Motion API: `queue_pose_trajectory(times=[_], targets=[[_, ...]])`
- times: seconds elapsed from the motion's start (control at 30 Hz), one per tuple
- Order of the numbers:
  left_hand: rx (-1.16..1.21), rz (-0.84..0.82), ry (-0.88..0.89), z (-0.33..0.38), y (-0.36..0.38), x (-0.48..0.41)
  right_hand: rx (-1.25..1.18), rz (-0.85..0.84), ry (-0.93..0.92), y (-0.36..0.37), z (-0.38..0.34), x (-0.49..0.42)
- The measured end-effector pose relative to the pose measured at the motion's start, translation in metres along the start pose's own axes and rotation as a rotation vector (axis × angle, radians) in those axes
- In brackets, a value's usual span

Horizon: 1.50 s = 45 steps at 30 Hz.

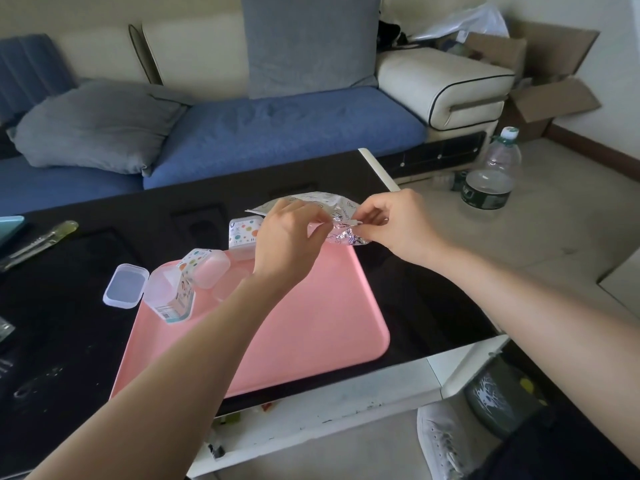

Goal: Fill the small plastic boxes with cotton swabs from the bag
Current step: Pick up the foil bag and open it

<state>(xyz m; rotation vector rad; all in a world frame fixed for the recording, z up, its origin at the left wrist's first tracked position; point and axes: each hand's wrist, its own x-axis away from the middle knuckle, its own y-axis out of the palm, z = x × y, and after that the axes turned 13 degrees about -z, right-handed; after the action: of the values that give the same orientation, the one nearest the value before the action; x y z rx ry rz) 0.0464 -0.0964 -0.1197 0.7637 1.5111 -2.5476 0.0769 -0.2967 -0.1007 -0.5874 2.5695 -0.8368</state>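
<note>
Black tabletop (86, 341), pink tray (311, 323); left hand (287, 237) and right hand (398, 226) pinched on printed bag (341, 216), lettering illegible.

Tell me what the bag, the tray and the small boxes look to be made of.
The bag: thin printed film, probably metallised plastic; it crinkles and glints silver. The tray: pink plastic by the look, with a smooth matte surface and a rounded moulded rim. The small boxes: clear, slightly frosted plastic with see-through walls and printed paper or film labels.

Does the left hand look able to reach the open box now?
Probably not yet: the left hand pinches the bag with the right hand; the path to the open box looks free.
</note>
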Motion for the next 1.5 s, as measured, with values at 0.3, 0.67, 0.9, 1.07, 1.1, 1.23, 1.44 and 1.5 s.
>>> queue_pose_trajectory(times=[0.3,0.67,0.9,1.07,1.1,1.23,1.44,1.5], targets=[[0.072,-0.052,0.181,0.013,-0.007,-0.001,0.012,-0.063,-0.056,0.003,-0.009,-0.001],[-0.13,-0.039,0.141,-0.004,-0.008,-0.007,0.052,0.034,0.02,-0.006,-0.004,0.002],[-0.1,-0.047,-0.266,-0.047,-0.024,-0.005,-0.226,0.089,0.143,-0.017,0.01,0.004],[0.006,-0.03,-0.473,-0.059,-0.032,-0.005,-0.361,0.075,0.199,-0.022,0.011,0.004],[0.033,-0.021,-0.495,-0.058,-0.033,-0.005,-0.377,0.074,0.206,-0.022,0.01,0.004],[0.11,-0.005,-0.537,-0.053,-0.034,-0.01,-0.406,0.092,0.25,-0.024,0.007,0.002],[0.366,-0.034,-0.566,-0.039,-0.033,-0.011,-0.32,0.019,0.306,-0.012,0.003,0.002],[0.487,-0.062,-0.577,-0.035,-0.031,-0.012,-0.229,0.053,0.308,-0.005,0.005,0.001]])
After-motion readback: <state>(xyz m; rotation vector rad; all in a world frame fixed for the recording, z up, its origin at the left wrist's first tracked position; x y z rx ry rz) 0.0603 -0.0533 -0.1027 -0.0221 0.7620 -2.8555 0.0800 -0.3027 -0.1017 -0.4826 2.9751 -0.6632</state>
